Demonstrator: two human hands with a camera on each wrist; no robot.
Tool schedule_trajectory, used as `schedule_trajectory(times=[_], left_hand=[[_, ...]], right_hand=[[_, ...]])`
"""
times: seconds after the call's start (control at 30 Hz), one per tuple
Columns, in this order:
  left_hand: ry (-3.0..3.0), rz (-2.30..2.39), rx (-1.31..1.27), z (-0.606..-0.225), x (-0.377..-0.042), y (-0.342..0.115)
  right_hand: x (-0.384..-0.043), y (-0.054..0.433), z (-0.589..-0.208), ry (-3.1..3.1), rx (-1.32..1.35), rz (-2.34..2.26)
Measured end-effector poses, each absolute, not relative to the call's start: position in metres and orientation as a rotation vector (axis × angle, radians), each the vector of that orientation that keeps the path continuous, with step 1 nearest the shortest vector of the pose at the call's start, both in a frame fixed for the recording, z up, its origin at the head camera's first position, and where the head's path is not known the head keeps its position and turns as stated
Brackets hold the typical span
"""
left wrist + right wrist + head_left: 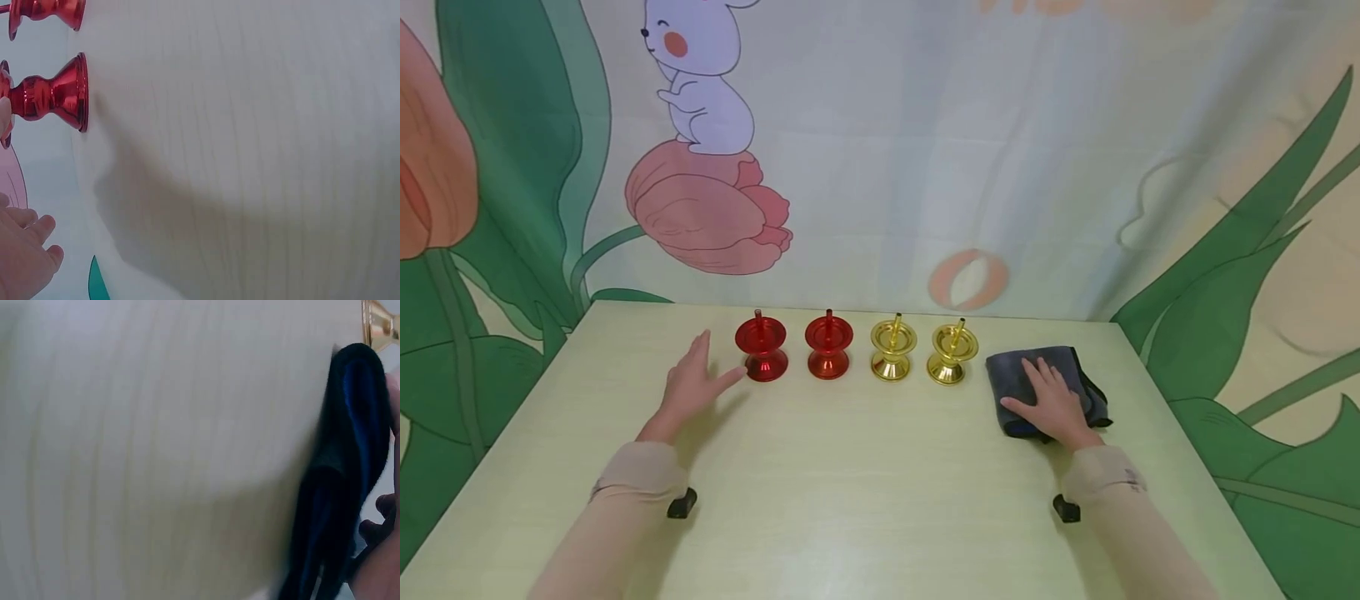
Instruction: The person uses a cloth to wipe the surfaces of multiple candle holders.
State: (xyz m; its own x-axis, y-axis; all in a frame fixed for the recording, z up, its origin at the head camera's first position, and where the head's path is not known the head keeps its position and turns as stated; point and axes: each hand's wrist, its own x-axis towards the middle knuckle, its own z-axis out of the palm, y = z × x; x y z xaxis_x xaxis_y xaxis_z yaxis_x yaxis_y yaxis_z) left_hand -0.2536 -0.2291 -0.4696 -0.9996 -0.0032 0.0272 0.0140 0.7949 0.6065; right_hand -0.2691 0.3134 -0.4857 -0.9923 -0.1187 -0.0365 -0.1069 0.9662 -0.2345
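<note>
Two shiny red candle holders stand upright in a row with two gold ones. My left hand [688, 387] is just left of the leftmost red candle holder [765, 350], fingers spread and thumb pointing toward its base; it grips nothing. That holder [53, 97] also shows in the left wrist view, the thumb partly over its dish. To its right stands the second red candle holder [828, 346]. My right hand [1054, 402] rests with fingers extended on a folded dark grey cloth [1011, 379]. In the right wrist view the cloth [340, 444] shows its thick folded edge.
Right of the red pair come one gold candle holder [891, 350] and another gold candle holder [951, 354], the latter close to the cloth. All stand on a pale wood-grain table [865, 492]. A printed curtain [865, 167] hangs behind its back edge.
</note>
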Motion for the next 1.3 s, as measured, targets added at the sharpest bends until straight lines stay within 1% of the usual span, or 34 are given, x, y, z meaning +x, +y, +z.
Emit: schedule_trajectory(times=[0.27,0.7,1.0,1.13,1.3], left_hand=[[-2.865,-1.226,0.103,-0.471,-0.257,-0.215],[-2.795,-1.401,0.230,-0.474,-0.274,-0.193],[-2.751,-1.498,0.293,-0.474,-0.278,-0.178],[-2.698,-1.575,0.366,-0.476,-0.280,-0.174],[-2.642,-1.561,0.380,-0.479,-0.283,-0.169]], right_hand=[[-0.270,0.310,-0.497,3.086,-0.095,-0.350],[-0.277,0.299,-0.489,3.020,0.055,-0.383],[-0.276,0.300,-0.489,3.127,0.024,-0.382],[-0.276,0.300,-0.491,3.155,0.037,-0.401],[-0.275,0.301,-0.492,3.182,0.072,-0.453]])
